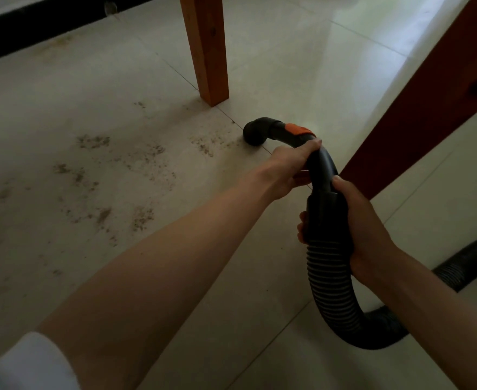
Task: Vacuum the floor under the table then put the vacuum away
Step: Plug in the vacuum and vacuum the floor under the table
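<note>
Head view. Both hands on the black vacuum hose handle (320, 164), a curved rigid tube with an orange tab (297, 129) near its front bend. Left hand (290, 167) grips the tube just behind the orange tab, fingers clamped around it. Right hand (364, 220) holds the cuff where the rigid tube meets the ribbed hose (333, 282), fingers wrapped around it, tips showing on the left side. Nozzle end (255, 133) points down, at or just above the tiled floor (91, 80); contact cannot be told. Scattered brown debris (96, 175) lies on the floor left of the nozzle. Wooden table leg (206, 46) stands just behind the nozzle; a second, darker leg (417, 108) slants at right. Ribbed hose loops down and off to the right.
</note>
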Motion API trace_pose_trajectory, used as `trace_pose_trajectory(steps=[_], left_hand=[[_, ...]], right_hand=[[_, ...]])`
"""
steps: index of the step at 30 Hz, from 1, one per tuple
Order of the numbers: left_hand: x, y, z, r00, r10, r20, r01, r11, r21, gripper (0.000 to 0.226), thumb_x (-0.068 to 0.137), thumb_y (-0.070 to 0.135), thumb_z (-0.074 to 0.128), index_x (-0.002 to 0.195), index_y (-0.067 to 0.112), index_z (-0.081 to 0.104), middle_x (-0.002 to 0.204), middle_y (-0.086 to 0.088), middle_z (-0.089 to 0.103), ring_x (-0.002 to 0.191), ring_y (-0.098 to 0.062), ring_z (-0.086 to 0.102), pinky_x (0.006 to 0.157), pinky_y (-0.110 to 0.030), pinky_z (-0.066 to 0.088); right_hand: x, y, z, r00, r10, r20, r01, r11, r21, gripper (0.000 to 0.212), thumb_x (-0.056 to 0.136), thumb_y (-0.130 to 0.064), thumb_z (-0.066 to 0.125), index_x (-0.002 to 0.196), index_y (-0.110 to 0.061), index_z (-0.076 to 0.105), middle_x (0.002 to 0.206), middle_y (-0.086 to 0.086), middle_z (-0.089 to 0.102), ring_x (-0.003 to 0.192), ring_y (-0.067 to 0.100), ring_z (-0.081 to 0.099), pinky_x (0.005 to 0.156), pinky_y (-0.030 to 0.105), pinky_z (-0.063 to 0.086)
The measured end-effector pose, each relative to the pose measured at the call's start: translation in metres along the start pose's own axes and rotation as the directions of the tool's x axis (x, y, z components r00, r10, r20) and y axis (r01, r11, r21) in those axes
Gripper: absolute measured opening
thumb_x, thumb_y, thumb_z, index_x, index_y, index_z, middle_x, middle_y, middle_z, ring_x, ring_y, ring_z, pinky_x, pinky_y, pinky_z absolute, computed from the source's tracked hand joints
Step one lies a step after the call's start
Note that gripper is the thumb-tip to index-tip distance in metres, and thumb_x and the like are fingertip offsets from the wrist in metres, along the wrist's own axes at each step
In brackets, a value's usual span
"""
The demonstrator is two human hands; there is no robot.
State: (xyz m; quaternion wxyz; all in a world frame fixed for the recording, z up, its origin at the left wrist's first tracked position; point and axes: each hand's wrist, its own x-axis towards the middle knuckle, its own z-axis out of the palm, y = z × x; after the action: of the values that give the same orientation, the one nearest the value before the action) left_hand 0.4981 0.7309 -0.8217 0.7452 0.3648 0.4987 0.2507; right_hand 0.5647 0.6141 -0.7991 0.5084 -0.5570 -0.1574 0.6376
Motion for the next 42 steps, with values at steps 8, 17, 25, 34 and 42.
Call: trace_pose_trajectory(steps=[8,17,25,34,42], left_hand=[[-0.013,0.0,-0.003,1.0,-0.001,-0.012,0.001,1.0,-0.015,0.027,0.094,0.026,0.054,0.104,0.002,0.049,0.09,-0.012,0.06,0.081,-0.021,0.061,0.078,-0.029,0.052],[-0.02,-0.009,0.005,1.0,-0.008,0.028,0.007,0.998,0.06,0.03,0.096,0.028,0.05,0.11,0.001,0.047,0.093,-0.011,0.059,0.081,-0.02,0.061,0.074,-0.028,0.053],[-0.014,0.007,-0.006,0.994,0.073,-0.079,-0.077,0.996,-0.048,0.022,0.097,0.021,0.051,0.087,0.002,0.048,0.085,-0.01,0.056,0.076,-0.022,0.058,0.075,-0.031,0.051],[0.001,0.02,-0.03,0.971,0.135,-0.197,-0.149,0.987,-0.057,0.041,0.097,0.022,0.05,0.128,-0.004,0.044,0.099,-0.01,0.059,0.083,-0.02,0.056,0.065,-0.024,0.05],[0.008,0.014,-0.043,0.973,0.154,-0.17,-0.166,0.985,-0.055,0.039,0.097,0.023,0.051,0.128,0.0,0.046,0.105,-0.011,0.058,0.083,-0.018,0.059,0.065,-0.023,0.052]], right_hand=[[-0.011,0.001,0.004,1.0,0.025,-0.004,-0.025,0.999,-0.034,0.037,0.097,-0.038,0.043,0.085,-0.007,0.059,0.059,0.008,0.059,0.051,0.02,0.057,0.049,0.029,0.053],[-0.022,0.008,-0.008,0.999,0.049,-0.017,-0.049,0.999,-0.021,0.038,0.097,-0.038,0.042,0.084,-0.007,0.059,0.057,0.007,0.06,0.05,0.019,0.057,0.051,0.03,0.052],[0.011,0.006,0.011,0.999,0.024,0.032,-0.022,0.997,-0.067,0.04,0.096,-0.039,0.045,0.091,-0.002,0.061,0.06,0.007,0.061,0.051,0.019,0.06,0.049,0.029,0.054],[0.051,0.003,0.036,1.0,0.018,-0.001,-0.018,0.994,-0.107,0.038,0.093,-0.042,0.051,0.094,-0.004,0.06,0.067,0.012,0.062,0.054,0.025,0.062,0.056,0.035,0.052],[0.054,0.007,0.039,1.0,0.028,0.007,-0.026,0.989,-0.146,0.04,0.094,-0.042,0.049,0.098,-0.004,0.061,0.067,0.011,0.064,0.054,0.024,0.063,0.053,0.031,0.055]])
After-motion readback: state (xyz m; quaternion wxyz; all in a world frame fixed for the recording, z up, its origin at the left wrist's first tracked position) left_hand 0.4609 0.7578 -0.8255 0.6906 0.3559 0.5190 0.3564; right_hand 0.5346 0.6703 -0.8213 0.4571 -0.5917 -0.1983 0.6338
